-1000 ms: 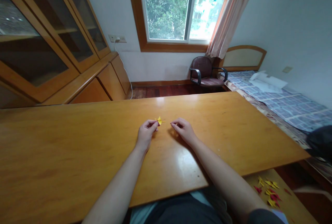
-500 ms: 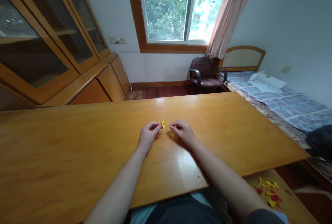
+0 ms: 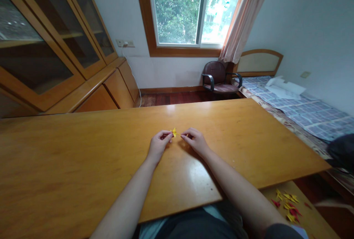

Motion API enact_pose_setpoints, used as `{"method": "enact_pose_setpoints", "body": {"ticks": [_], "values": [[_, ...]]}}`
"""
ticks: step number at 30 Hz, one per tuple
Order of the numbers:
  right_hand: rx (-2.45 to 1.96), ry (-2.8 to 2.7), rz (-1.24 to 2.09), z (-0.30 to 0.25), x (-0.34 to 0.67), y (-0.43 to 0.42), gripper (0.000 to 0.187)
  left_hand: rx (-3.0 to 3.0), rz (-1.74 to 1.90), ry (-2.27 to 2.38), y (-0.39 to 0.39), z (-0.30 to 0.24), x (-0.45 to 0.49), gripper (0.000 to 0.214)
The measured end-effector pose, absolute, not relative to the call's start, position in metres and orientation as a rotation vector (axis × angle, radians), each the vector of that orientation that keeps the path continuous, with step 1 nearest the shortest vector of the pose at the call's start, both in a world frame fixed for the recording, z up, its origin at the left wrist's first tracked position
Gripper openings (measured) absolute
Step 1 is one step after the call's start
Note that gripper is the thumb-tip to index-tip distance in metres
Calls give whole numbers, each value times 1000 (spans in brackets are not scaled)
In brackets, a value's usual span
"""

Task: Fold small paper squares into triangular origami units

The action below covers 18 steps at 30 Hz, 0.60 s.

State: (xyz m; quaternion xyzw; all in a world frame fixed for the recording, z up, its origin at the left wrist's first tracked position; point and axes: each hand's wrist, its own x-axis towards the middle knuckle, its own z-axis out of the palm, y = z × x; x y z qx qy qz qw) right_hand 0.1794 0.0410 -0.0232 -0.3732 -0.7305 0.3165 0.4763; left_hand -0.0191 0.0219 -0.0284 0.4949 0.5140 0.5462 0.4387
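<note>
The fingers of the left hand (image 3: 159, 145) are closed on a small yellow folded-paper figure (image 3: 174, 132) at the centre of the frame, its left side being pinched between thumb and forefinger. Its thin right end is met by the fingers of the right hand (image 3: 197, 141), whose tips are pressed together on it; how much is gripped there is partly hidden. The figure is held just above the glossy wooden desk (image 3: 83, 154), by which the middle and left of the frame are filled. At the lower right, red and yellow folded pieces (image 3: 290, 209) are scattered on a lower wooden surface (image 3: 313, 222). Farther out, a bed (image 3: 318, 115) with checked bedding is seen at the right, a maroon chair (image 3: 215, 72) and a window (image 3: 177, 10) at the upper centre, and a glass-doored cabinet (image 3: 83, 81) at the upper left.
</note>
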Motion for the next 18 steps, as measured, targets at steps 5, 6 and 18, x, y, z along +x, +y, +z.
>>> {"method": "enact_pose_setpoints", "body": {"ticks": [5, 6, 18], "values": [[-916, -1812, 764, -23, 179, 41, 14, 1264, 1329, 1322, 20, -25, -17, 26], [-915, -1814, 758, -23, 179, 41, 14, 1268, 1324, 1329, 20, -25, -17, 25], [-950, -1930, 543, -20, 184, 40, 12, 1372, 1272, 1344, 21, -27, -16, 26]]}}
